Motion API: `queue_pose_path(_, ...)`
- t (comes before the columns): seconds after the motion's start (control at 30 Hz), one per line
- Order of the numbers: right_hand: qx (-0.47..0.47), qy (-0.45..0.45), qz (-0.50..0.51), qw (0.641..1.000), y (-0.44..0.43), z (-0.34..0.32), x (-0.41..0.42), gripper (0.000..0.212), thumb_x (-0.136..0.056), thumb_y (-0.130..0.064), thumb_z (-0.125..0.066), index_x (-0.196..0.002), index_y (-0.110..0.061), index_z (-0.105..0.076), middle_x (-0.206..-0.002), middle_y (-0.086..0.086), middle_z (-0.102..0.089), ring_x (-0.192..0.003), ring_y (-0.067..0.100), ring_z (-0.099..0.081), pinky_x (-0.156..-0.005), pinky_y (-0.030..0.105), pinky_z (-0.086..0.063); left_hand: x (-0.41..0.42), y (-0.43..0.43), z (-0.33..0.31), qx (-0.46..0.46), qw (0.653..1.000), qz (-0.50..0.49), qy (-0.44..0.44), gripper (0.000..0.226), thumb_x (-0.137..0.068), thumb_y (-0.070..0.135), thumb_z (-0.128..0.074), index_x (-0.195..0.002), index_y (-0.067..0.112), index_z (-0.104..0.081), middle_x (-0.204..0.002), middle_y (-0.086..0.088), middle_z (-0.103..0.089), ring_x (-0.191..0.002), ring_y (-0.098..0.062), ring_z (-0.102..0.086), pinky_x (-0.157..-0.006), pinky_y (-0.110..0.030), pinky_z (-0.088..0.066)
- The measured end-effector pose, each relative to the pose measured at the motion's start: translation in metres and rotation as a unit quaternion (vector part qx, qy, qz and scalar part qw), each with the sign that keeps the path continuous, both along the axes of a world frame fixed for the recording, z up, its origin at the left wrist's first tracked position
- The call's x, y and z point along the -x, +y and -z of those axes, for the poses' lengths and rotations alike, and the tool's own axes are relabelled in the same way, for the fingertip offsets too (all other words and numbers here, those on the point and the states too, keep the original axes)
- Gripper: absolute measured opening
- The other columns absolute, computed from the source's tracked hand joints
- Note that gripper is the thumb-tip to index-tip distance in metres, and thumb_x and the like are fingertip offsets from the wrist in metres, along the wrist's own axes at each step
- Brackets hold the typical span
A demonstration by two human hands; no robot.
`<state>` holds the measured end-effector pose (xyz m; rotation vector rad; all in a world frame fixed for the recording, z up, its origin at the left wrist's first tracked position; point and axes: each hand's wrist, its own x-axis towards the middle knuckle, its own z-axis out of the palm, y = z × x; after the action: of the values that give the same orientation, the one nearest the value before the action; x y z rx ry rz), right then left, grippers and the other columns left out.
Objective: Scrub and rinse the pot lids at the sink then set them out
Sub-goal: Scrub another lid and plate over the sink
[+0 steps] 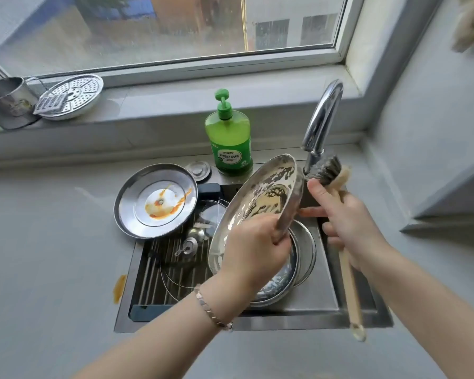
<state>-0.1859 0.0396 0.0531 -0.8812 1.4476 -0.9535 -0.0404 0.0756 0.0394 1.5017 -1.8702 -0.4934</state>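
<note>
My left hand (253,243) grips the rim of a steel pot lid (260,203), tilted on edge over the sink (320,305), its inside smeared with soapy foam. My right hand (348,217) holds a wooden-handled dish brush (327,170) with its dark bristles just right of the lid's upper rim, under the faucet (322,119). A second steel lid (155,201) with orange sauce stains lies upside down at the sink's back left corner. More round steel lids (303,253) lie stacked in the basin beneath the held one.
A green dish soap bottle (229,135) stands behind the sink. A roll-up drying rack (159,269) covers the sink's left half, with a glass lid (214,214) on it. On the windowsill stand a steamer plate (74,95), a grater and a metal cup (7,102).
</note>
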Motion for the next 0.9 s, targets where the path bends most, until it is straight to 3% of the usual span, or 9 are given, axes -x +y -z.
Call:
queue_pose_path(0.13, 0.106, 0.227, -0.068, 0.966, 0.006, 0.01, 0.008, 0.049, -0.091, -0.043, -0.049, -0.136, -0.046, -0.032, -0.106, -0.012, -0.066, -0.079, 0.006, -0.066, -0.08, 0.028, -0.05, -0.027, -0.013, -0.01, -0.154, 0.966, -0.098, 0.184, 0.011, -0.072, 0.01, -0.073, -0.064, 0.007, -0.066, -0.054, -0.007, -0.062, -0.049, -0.009, -0.053, -0.045, -0.019, -0.043)
queue_pose_path(0.23, 0.161, 0.357, -0.177, 0.903, 0.02, 0.017, -0.008, 0.068, -0.086, -0.047, -0.053, -0.14, -0.055, -0.012, -0.094, -0.019, -0.058, -0.087, 0.009, -0.06, -0.064, 0.022, -0.041, -0.034, -0.011, -0.011, -0.185, 0.958, -0.086, 0.201, 0.018, -0.069, 0.009, -0.075, -0.056, 0.008, -0.063, -0.051, -0.002, -0.058, -0.048, -0.01, -0.052, -0.046, -0.02, -0.042)
queue_pose_path(0.33, 0.225, 0.291, -0.195, 0.909, 0.026, 0.012, -0.025, 0.072, -0.075, -0.064, -0.053, -0.139, -0.053, -0.02, -0.105, -0.025, -0.051, -0.089, -0.001, -0.053, -0.072, 0.023, -0.043, -0.036, -0.01, -0.008, -0.202, 0.944, -0.129, 0.225, 0.022, -0.067, 0.01, -0.076, -0.054, 0.004, -0.059, -0.053, -0.013, -0.058, -0.052, -0.016, -0.053, -0.052, -0.03, -0.045)
queue_pose_path(0.4, 0.272, 0.245, -0.172, 0.915, 0.027, 0.007, -0.033, 0.056, -0.077, -0.068, -0.048, -0.13, -0.05, -0.038, -0.105, -0.024, -0.053, -0.088, -0.001, -0.056, -0.074, 0.026, -0.049, -0.037, -0.008, -0.006, -0.209, 0.945, -0.122, 0.218, 0.03, -0.067, 0.011, -0.077, -0.046, 0.017, -0.055, -0.046, 0.001, -0.052, -0.047, -0.009, -0.046, -0.047, -0.023, -0.039)
queue_pose_path(0.5, 0.377, 0.303, -0.15, 0.862, 0.03, 0.001, -0.045, 0.046, -0.079, -0.057, -0.049, -0.12, -0.037, -0.055, -0.103, -0.019, -0.059, -0.084, 0.002, -0.055, -0.059, 0.02, -0.047, -0.036, -0.001, -0.007, -0.209, 0.955, -0.087, 0.191, 0.028, -0.067, 0.008, -0.075, -0.048, 0.016, -0.055, -0.043, 0.01, -0.048, -0.043, -0.003, -0.038, -0.044, -0.016, -0.032)
queue_pose_path(0.6, 0.279, 0.28, -0.137, 0.909, 0.003, 0.001, -0.033, 0.037, -0.081, -0.046, -0.06, -0.115, -0.031, -0.063, -0.093, -0.02, -0.062, -0.074, -0.002, -0.054, -0.062, 0.023, -0.046, -0.036, 0.007, -0.005, -0.199, 0.965, -0.066, 0.16, 0.033, -0.067, 0.005, -0.072, -0.045, 0.02, -0.052, -0.039, 0.013, -0.044, -0.039, 0.001, -0.035, -0.042, -0.012, -0.031)
queue_pose_path(0.67, 0.155, 0.222, -0.114, 0.956, -0.019, 0.001, -0.02, 0.028, -0.083, -0.039, -0.064, -0.108, -0.028, -0.066, -0.091, -0.014, -0.065, -0.085, 0.004, -0.059, -0.079, 0.034, -0.05, -0.035, 0.011, -0.003, -0.193, 0.97, -0.053, 0.139, 0.034, -0.067, 0.005, -0.072, -0.044, 0.02, -0.05, -0.037, 0.013, -0.041, -0.037, 0.001, -0.034, -0.041, -0.011, -0.03)
queue_pose_path(0.83, 0.308, 0.268, -0.168, 0.897, 0.021, 0.001, -0.052, 0.049, -0.07, -0.059, -0.055, -0.117, -0.043, -0.052, -0.105, -0.026, -0.061, -0.084, -0.004, -0.056, -0.065, 0.02, -0.047, -0.04, 0.011, 0.0, -0.183, 0.957, -0.093, 0.202, 0.031, -0.066, 0.0, -0.074, -0.048, 0.017, -0.056, -0.041, 0.012, -0.049, -0.041, 0.001, -0.04, -0.043, -0.013, -0.033)
queue_pose_path(0.9, 0.255, 0.222, -0.159, 0.928, 0.014, 0.001, -0.047, 0.043, -0.073, -0.053, -0.06, -0.112, -0.036, -0.061, -0.1, -0.021, -0.064, -0.073, -0.001, -0.057, -0.062, 0.027, -0.049, -0.042, 0.012, 0.0, -0.189, 0.956, -0.084, 0.21, 0.026, -0.067, 0.001, -0.075, -0.051, 0.016, -0.061, -0.045, 0.008, -0.055, -0.044, -0.002, -0.045, -0.045, -0.015, -0.037)
